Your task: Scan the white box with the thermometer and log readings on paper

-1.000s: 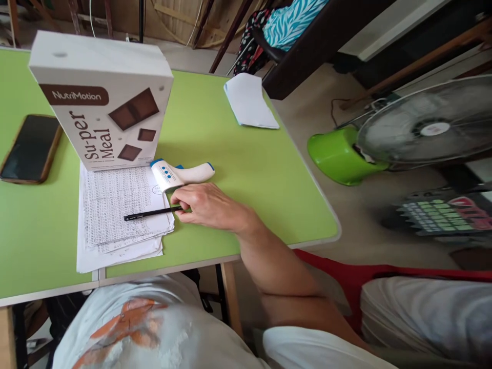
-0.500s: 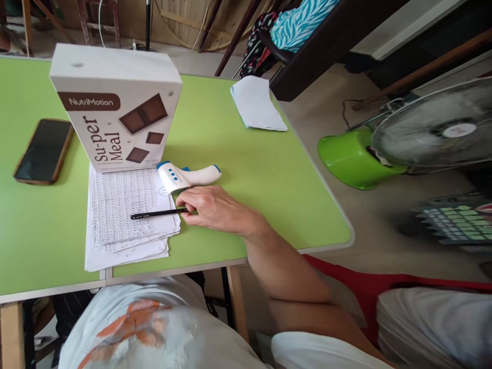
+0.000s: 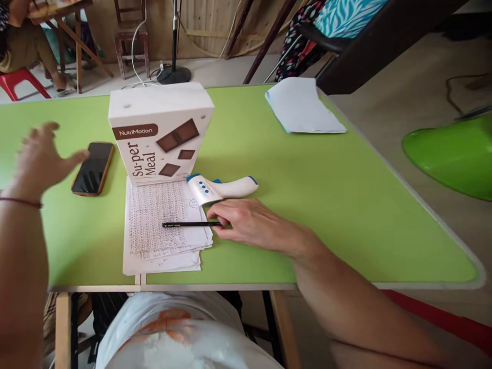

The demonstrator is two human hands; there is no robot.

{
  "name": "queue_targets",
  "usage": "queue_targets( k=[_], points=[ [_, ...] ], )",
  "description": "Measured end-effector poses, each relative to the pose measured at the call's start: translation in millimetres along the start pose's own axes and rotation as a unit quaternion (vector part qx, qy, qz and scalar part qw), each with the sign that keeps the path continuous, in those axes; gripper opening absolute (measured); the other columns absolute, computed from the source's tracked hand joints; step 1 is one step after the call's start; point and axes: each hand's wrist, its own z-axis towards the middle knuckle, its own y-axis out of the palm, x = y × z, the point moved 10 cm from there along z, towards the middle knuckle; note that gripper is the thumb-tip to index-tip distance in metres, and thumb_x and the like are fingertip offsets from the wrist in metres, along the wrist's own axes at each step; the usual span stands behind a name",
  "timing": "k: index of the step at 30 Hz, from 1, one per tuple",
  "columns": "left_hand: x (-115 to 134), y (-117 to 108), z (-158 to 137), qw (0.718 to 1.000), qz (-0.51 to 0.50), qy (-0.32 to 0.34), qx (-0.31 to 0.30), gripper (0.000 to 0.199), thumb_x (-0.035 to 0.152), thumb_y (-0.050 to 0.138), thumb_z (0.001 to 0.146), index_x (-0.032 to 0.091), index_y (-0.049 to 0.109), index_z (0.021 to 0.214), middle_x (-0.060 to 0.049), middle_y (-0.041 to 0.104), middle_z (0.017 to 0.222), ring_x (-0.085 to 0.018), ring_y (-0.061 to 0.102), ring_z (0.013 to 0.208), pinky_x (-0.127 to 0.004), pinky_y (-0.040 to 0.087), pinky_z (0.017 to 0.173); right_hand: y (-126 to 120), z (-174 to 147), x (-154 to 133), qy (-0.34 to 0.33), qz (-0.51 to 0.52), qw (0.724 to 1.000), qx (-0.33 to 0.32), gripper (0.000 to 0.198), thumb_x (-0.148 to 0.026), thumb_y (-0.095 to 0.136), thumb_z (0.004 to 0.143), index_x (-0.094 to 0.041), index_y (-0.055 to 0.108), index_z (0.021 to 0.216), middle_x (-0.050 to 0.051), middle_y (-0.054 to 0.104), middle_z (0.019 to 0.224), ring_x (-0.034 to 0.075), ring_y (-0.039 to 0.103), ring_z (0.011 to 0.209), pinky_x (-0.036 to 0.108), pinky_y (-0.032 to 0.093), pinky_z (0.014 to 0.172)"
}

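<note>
My right hand (image 3: 246, 221) is closed around one end of a black pen (image 3: 188, 224), which lies across a stack of handwritten papers (image 3: 161, 261). Just beyond that hand rests a white and blue infrared thermometer (image 3: 221, 189), its head over the papers' edge. My left hand (image 3: 44, 161) is raised at the left with fingers spread, holding nothing, slightly blurred. Its thumb reaches toward a smartphone (image 3: 94, 169) in a brown case, dark screen up. A white NutriMotion box (image 3: 161, 141) stands upright at the papers' far edge, between phone and thermometer.
Folded white sheets (image 3: 303, 106) lie near the far right corner of the green table (image 3: 326, 205). Off its right side is a green plastic object (image 3: 453, 154). Behind are a black stand base (image 3: 174, 75), a wooden chair (image 3: 131, 38) and a seated person at far left.
My left hand has come into view from the left, near the phone. The view has shifted left, so the table things appear further right. My right hand keeps the pen.
</note>
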Motion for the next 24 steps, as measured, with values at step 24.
queue_targets(
  k=[24],
  points=[
    [19.8, 87.5, 43.3, 0.986, -0.062, 0.143, -0.063, 0.064, 0.056, 0.057, 0.064, 0.026, 0.061, 0.12, -0.005, 0.048, 0.127, -0.038, 0.038, 0.124, -0.058, 0.033, 0.102, 2.9, 0.8, 3.1, -0.025, 0.0, 0.999, 0.03, 0.008, -0.01, 0.06, 0.073, -0.017, 0.061, 0.077, 0.0, 0.059, 0.063, 0.013, 0.052, 0.056, 0.025, 0.033, 0.054]
  ],
)
